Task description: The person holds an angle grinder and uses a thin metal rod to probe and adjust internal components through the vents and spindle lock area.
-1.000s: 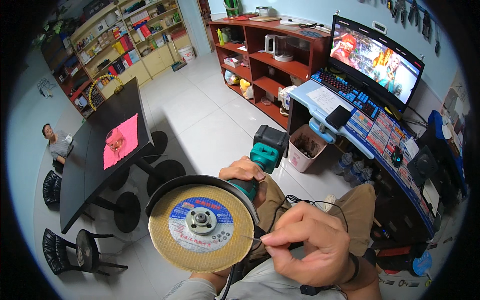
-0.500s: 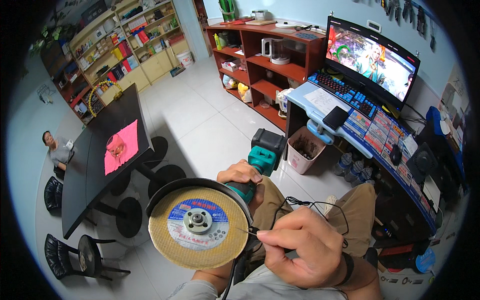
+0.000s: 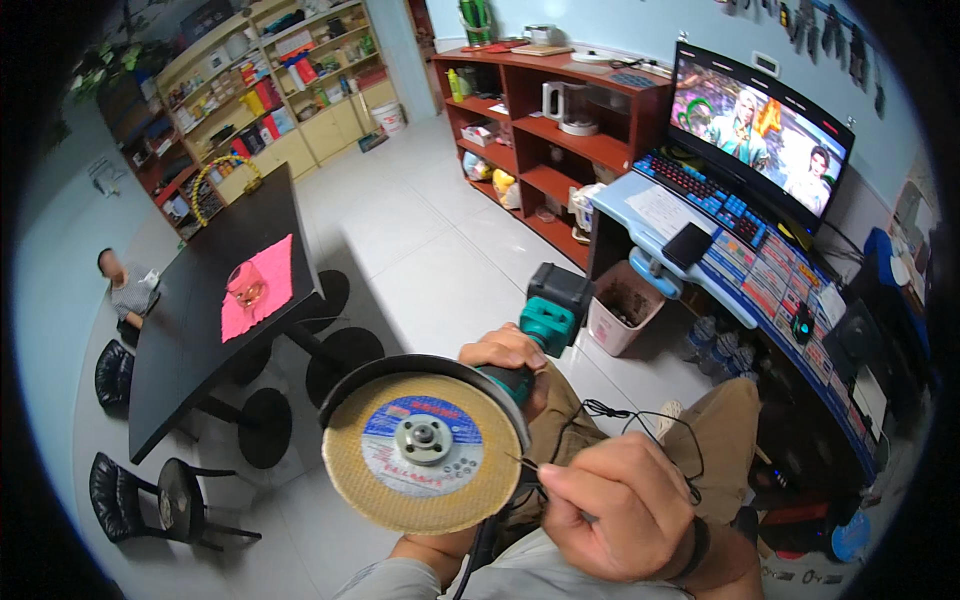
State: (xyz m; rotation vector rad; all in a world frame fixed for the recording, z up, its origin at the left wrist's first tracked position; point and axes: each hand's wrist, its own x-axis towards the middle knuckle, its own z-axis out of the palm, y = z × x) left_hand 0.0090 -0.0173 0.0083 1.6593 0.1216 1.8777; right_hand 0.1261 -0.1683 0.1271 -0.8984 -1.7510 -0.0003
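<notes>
Pink cloth [image 3: 273, 298] on a black table [image 3: 185, 350], dark chairs [image 3: 118, 500] beside it, lit monitor [image 3: 758, 130] behind a keyboard [image 3: 702, 199].

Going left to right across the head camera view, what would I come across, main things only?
Seated person, pink cloth, grinder's yellow disc, right hand, computer mouse, round blue object.

Red print marks the label [image 3: 385, 452] on the disc [image 3: 425, 510], and small unreadable print the sheets [image 3: 775, 268] on the desk [image 3: 618, 198]
</notes>
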